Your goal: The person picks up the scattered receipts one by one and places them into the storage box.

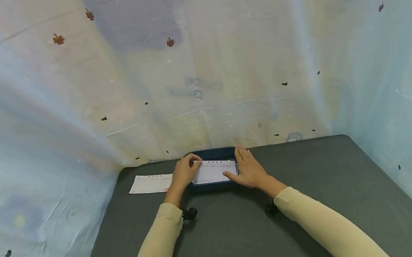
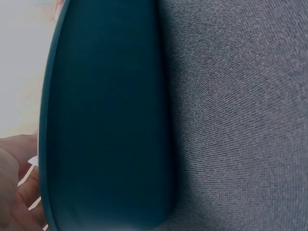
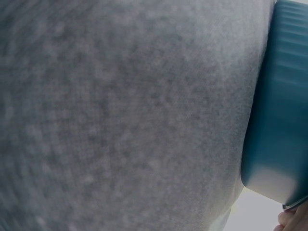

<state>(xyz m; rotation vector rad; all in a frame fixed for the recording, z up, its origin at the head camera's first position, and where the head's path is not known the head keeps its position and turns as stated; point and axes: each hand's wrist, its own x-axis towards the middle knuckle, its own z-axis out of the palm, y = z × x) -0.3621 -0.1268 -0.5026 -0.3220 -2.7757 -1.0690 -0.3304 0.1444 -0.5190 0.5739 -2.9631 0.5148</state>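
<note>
A dark teal tray (image 1: 214,186) stands at the far side of the table, with a white printed form (image 1: 212,173) ruled in a grid lying over its inside. At the form's upper left corner, my left hand (image 1: 183,172) pinches the paper between thumb and finger. My right hand (image 1: 250,170) lies along the tray's right rim with its fingers straight, the thumb reaching onto the form. In the left wrist view, the left hand (image 2: 19,185) shows behind the tray wall (image 2: 106,115), with a white paper corner at its fingers. Only the right hand's fingertips (image 3: 287,219) show in the right wrist view.
A second white printed slip (image 1: 151,183) lies flat on the dark grey table (image 1: 226,236), left of the tray and partly behind the left hand. A patterned pale curtain (image 1: 212,65) hangs behind the table's far edge and along both sides.
</note>
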